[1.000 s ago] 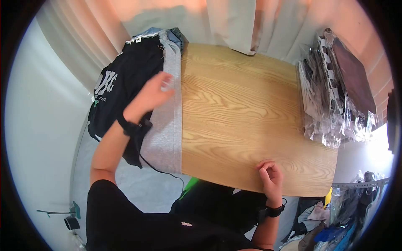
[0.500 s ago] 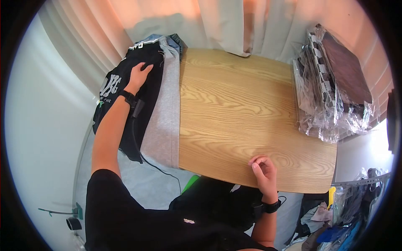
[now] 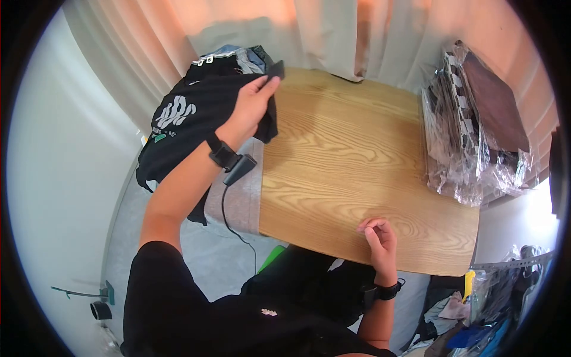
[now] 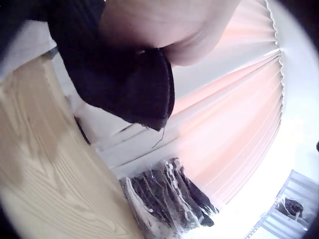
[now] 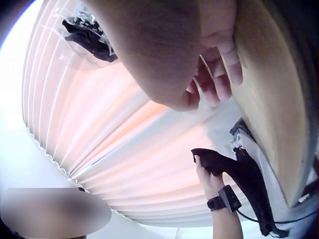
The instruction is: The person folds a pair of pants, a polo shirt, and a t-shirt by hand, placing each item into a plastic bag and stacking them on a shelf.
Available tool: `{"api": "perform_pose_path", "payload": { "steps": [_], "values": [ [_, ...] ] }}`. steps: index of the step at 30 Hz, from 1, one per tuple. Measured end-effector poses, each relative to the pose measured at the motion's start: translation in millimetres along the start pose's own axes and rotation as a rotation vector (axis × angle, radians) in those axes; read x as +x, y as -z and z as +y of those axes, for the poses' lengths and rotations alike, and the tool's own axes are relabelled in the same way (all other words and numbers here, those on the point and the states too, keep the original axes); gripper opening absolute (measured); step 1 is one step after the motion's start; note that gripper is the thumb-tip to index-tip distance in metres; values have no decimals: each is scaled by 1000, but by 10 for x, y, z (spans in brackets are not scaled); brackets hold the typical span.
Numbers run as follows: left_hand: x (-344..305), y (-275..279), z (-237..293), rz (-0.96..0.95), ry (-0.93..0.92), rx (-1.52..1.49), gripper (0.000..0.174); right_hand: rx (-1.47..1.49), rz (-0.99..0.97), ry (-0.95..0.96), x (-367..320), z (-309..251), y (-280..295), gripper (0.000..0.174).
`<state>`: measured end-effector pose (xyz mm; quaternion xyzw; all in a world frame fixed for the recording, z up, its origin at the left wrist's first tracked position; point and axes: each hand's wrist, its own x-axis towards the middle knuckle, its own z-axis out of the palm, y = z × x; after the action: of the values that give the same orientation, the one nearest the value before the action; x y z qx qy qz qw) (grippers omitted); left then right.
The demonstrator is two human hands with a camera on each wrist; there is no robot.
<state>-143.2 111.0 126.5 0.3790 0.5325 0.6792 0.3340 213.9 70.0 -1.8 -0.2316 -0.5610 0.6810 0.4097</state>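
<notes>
My left hand (image 3: 248,110) grips an upper corner of a black garment (image 3: 199,98) with pale lettering and lifts it over the pile's right edge. The hem of that garment (image 4: 134,89) hangs below the fingers in the left wrist view, a loose thread at its tip. Under it lie a grey cloth (image 3: 238,199) and some blue denim (image 3: 253,59) at the back. My right hand (image 3: 382,241) is at the table's near edge with fingers loosely bent, holding nothing. From the right wrist view, the raised black garment (image 5: 249,174) droops from the left hand.
On the right of the wooden table (image 3: 345,160) stands a stack of clothes in clear plastic bags (image 3: 476,119). Curtains (image 3: 321,35) hang along the back edge. More clothes (image 3: 449,309) lie low at the right, and a cable (image 3: 225,208) trails from the left wrist.
The left hand first moved left onto the black garment, then took hold of it and pulled its corner up and right, over the grey cloth. The right hand stays nearly still.
</notes>
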Motion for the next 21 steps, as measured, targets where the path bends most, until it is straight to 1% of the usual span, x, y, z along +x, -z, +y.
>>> {"api": "perform_pose_path", "payload": {
  "steps": [1,4,6,8,9,10,11,12,14,15,16,17,18,19,20,21],
  "values": [
    [-54,-108,27,10,4,-16,27,3,17,-3,0,-4,-4,6],
    [-74,-315,44,-78,11,-52,32,-2,41,-11,9,5,-4,7],
    [-75,-471,72,-176,15,-60,32,-15,48,-21,12,19,24,7],
    [-105,-704,76,-275,37,-112,32,37,43,2,13,48,68,9],
    [-135,-829,99,-346,27,-67,32,28,44,-3,14,74,76,9],
    [-183,-969,121,-419,17,-23,32,88,73,1,11,98,88,14],
    [-218,-1116,105,-537,16,-15,32,147,103,4,4,93,96,21],
    [-262,-1274,86,-657,16,-7,33,137,110,-1,18,46,64,21],
    [-471,-1633,86,-822,23,-22,36,208,305,149,36,-61,-45,36],
    [-600,-1793,93,-930,30,-87,37,196,324,143,-13,1,47,36],
    [-743,-1913,100,-1038,41,-156,39,375,243,208,-71,147,223,44],
    [-876,-1992,120,-1120,7,-202,40,553,161,278,-142,276,369,53],
    [-995,-2063,106,-1204,-27,-251,41,315,425,93,-306,358,450,54],
    [-1096,-2103,71,-1310,47,-383,46,431,321,161,-433,309,467,53],
    [-1168,-2085,30,-1342,35,-297,53,545,209,229,-537,257,491,53],
    [-1234,-2007,-15,-1392,125,-341,57,511,105,280,-654,325,696,54]
  ]
}}
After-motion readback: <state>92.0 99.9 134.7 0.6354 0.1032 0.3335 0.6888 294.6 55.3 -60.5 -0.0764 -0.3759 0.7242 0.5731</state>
